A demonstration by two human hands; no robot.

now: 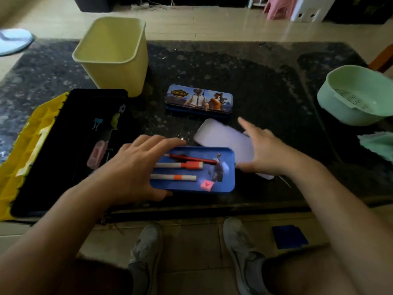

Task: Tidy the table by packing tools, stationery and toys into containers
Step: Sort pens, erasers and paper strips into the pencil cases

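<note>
Left hand [136,167]: clamped on the left end of the blue tray [191,187], fingers over the far rim, thumb at the near edge. Tray flat on the dark worktop [265,81], close to its near edge. Inside the tray: red pencil [191,159], two white-and-orange markers [178,165] lying lengthwise, pink eraser [206,185] near the right end.

Right hand [261,152]: just off the tray's right end, fingers spread and straight, gripping nothing, thumb toward the tray, index pointing away. Covers the right part of a white oblong case [223,135] lying aslant just behind the tray.

To the left, beside the left hand: open black toolbox [70,145] with yellow lid [27,145] laid back; binder clip [97,123] inside.

Farther back, centre: closed printed pencil tin [198,101]. Behind the toolbox: yellow bin [112,54], upright. Far right: green bowl [357,96], well apart from both hands.
</note>
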